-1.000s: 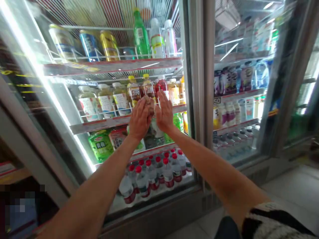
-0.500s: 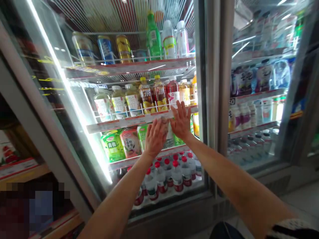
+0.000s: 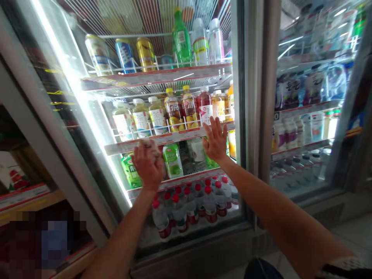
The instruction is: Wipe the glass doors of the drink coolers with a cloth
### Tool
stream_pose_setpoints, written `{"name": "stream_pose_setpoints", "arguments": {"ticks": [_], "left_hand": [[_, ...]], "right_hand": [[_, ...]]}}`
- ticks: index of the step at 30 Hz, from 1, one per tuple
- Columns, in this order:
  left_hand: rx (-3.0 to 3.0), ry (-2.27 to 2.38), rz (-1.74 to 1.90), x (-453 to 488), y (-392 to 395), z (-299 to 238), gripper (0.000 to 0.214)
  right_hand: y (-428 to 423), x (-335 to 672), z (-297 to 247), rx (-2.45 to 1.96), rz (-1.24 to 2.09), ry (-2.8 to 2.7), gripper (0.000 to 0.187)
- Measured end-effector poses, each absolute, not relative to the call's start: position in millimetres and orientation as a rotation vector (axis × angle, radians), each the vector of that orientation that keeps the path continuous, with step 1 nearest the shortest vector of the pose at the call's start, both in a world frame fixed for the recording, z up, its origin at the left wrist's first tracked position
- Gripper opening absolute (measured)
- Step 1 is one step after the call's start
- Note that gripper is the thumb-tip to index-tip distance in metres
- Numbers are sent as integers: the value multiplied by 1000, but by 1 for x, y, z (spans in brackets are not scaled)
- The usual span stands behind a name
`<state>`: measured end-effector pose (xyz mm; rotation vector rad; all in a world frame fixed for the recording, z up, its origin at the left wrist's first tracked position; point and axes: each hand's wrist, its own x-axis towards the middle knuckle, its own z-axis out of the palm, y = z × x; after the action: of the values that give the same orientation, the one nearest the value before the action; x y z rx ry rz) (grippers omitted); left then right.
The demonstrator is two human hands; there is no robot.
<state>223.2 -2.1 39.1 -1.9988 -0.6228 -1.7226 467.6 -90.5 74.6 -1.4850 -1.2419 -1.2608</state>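
Note:
My left hand (image 3: 148,167) is closed round a crumpled pale cloth (image 3: 148,143) and presses it against the glass door (image 3: 95,128) of a lit drinks fridge, in front of the green and pink cartons on the third shelf. My right hand (image 3: 215,140) lies flat on the same glass with its fingers spread, just below the price rail (image 3: 174,137) of the tea-bottle shelf. A green bottle (image 3: 172,161) shows between the two hands.
Behind the glass are cans (image 3: 124,54) on the top shelf and red-capped water bottles (image 3: 200,201) at the bottom. A metal door frame (image 3: 251,116) divides this fridge from a second one (image 3: 305,116) on the right. A wooden shelf (image 3: 23,197) stands at left.
My left hand has slid left and slightly down across the glass with the cloth, away from my right hand. The right hand has stayed spread on the glass.

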Motion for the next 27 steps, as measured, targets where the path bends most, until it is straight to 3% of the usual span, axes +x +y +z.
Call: {"name": "stream_pose_setpoints", "arguments": {"ticks": [3,6,11,14,19,22,27], "left_hand": [[-1880,-349,-1532,277,-20,24,35],[-1843,-370,-1457,262,-16,16,34],[-1589,-851,-1818,164,18,23,47],[-1528,-823,-1945,174,18,27,48],[-1870,-453,-1638,256,-9,15,45],[-1956,-425,-1548,244,-9,8,41],[-1648,-890,-1986,157,12,16,47]], "right_hand": [[-91,471,74,-1479,-1274,-1244,52],[-91,473,73,-1453,-1284,-1250,53],[-90,473,73,-1432,-1274,-1252,54],[-89,472,73,-1442,-1266,-1246,55],[-91,472,72,-1403,-1295,-1254,54],[-94,474,67,-1389,-1300,-1260,53],[-95,474,52,-1410,-1285,-1255,53]]}}
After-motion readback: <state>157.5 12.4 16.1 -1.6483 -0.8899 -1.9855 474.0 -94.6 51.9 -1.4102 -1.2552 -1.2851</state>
